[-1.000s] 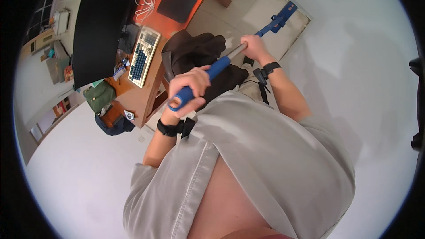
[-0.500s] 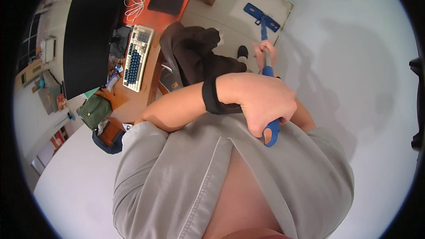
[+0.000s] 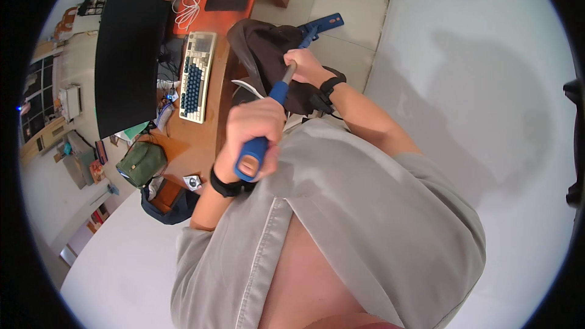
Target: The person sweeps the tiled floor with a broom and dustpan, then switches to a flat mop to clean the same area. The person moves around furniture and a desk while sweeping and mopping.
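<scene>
A flat mop with a blue grip (image 3: 279,92) slants away from my body toward the floor. My left hand (image 3: 255,123) is closed around the top of its handle, and the rounded blue end pokes out below my fingers. Further down the pole, my right hand (image 3: 303,64) is wrapped around the grey metal part. Beyond it, the blue mop head (image 3: 329,22) lies at the floor, its left part hidden behind a dark brown cloth (image 3: 259,35). Both wrists wear black bands.
On the left stands a wooden desk (image 3: 210,137) with a white and blue keyboard (image 3: 196,79), a large black monitor (image 3: 128,64) and a coiled white cable (image 3: 186,10). A green bag (image 3: 141,163) sits at its near end. A white wall (image 3: 487,85) rises on the right.
Both hands have swung the mop to the left. Its head has gone from beside the wall to behind the brown cloth, and my left hand has moved from my right side to my left.
</scene>
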Tool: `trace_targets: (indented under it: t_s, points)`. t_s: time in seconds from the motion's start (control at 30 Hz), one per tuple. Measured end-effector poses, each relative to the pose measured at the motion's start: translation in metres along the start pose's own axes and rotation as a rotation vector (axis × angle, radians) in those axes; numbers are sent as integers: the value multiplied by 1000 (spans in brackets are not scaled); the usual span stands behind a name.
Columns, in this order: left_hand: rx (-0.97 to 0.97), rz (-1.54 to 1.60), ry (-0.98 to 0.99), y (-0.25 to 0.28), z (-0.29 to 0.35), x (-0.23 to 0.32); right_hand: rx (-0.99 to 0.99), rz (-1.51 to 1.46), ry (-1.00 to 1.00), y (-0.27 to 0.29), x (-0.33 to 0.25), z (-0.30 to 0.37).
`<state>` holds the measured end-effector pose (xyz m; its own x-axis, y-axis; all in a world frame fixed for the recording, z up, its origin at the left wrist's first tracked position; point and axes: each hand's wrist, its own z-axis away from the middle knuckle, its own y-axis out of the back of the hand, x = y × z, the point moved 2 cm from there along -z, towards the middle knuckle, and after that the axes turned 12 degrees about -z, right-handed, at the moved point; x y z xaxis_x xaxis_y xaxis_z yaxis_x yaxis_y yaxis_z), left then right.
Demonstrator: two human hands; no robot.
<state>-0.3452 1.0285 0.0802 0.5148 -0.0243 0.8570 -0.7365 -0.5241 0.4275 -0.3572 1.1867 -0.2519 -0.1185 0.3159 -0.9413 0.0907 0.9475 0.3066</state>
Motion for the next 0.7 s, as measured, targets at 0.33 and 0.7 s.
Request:
trace_targets:
  t_s: [0.33, 0.7]
  points:
    - [366, -106, 55, -62, -33, -30, -262, 56, 43, 57, 49, -60]
    - [400, -110, 176, -63, -54, -92, -175, 110, -7, 66, 99, -108]
